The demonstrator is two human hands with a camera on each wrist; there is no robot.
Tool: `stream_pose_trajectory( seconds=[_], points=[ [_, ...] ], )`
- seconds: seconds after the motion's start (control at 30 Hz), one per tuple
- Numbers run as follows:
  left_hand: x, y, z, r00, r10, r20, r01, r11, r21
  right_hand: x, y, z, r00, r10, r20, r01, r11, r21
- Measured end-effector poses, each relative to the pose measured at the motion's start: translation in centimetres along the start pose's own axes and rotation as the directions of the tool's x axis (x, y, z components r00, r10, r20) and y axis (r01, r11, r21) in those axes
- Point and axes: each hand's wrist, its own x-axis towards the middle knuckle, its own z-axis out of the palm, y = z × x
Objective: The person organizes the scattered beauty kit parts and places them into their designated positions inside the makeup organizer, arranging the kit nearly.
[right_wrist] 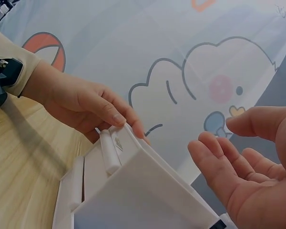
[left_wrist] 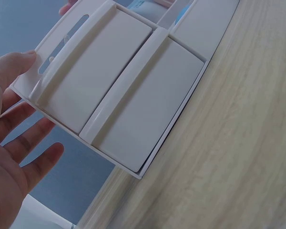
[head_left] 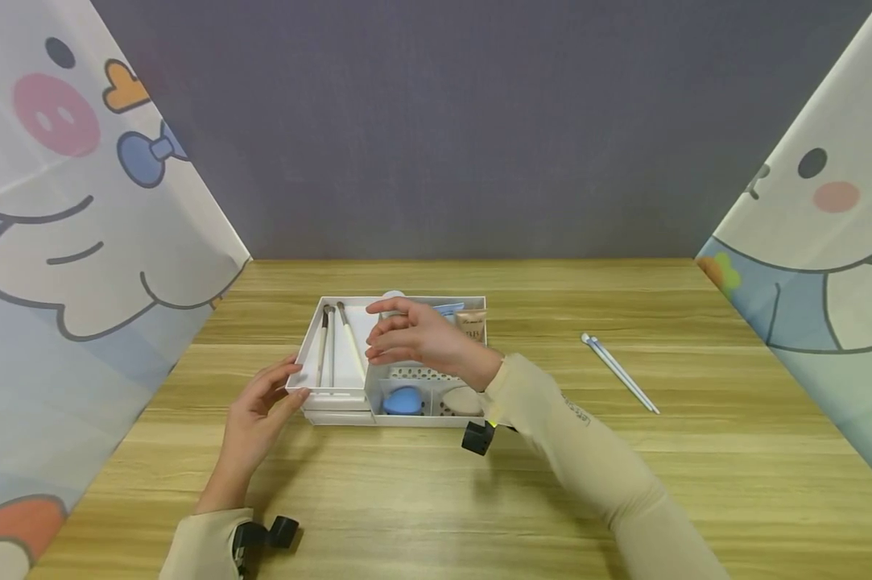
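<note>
Wooden table [head_left: 436, 483] across the whole near ground, grey wall behind, cartoon-printed curtains [head_left: 80, 242] slanting in at left and right.

White organiser box [head_left: 421, 310] at the table's middle, divided into compartments. Raised over its left part, a narrow white tray [head_left: 334, 379] carrying two slim brushes [head_left: 323, 346] laid lengthwise, far end to near end. In the near compartments, a blue sponge [head_left: 403, 399] on the left and a beige puff [head_left: 463, 400] on the right; a beige tube [head_left: 472, 325] at the far right corner; a perforated insert [head_left: 414, 373] between them.

Left hand [head_left: 258, 411] at the tray's near left corner, fingers mostly straight, fingertips resting on the rim; seen from the left wrist as spread fingers [left_wrist: 19, 143] against the tray's ribbed underside, thumb at the edge. Seen from the right wrist, those fingertips lying along the tray's rim. Not curled round anything.

Right hand [head_left: 414, 334] hovering above the box's middle, just right of the tray, fingers loosely bent and parted, holding nothing; the same relaxed, empty palm plain in the right wrist view [right_wrist: 248, 167].

Well apart on the right of the table, a thin white stick-like tool [head_left: 619, 372] lying alone, slanted from far left to near right.
</note>
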Motion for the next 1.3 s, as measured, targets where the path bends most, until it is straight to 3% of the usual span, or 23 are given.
stream_pose_trajectory(
  seconds=[0.83,1.3],
  points=[
    [0.0,0.0,0.1,1.0,-0.012,0.002,0.012,1.0,0.014,-4.4,-0.4,-3.9,0.999,-0.048,-0.002,0.048,0.997,-0.054],
    [0.0,0.1,0.0,1.0,0.0,0.008,-0.001,1.0,0.021,-7.3,-0.4,-7.4,0.997,-0.082,-0.004,0.082,0.992,-0.098]
  ],
)
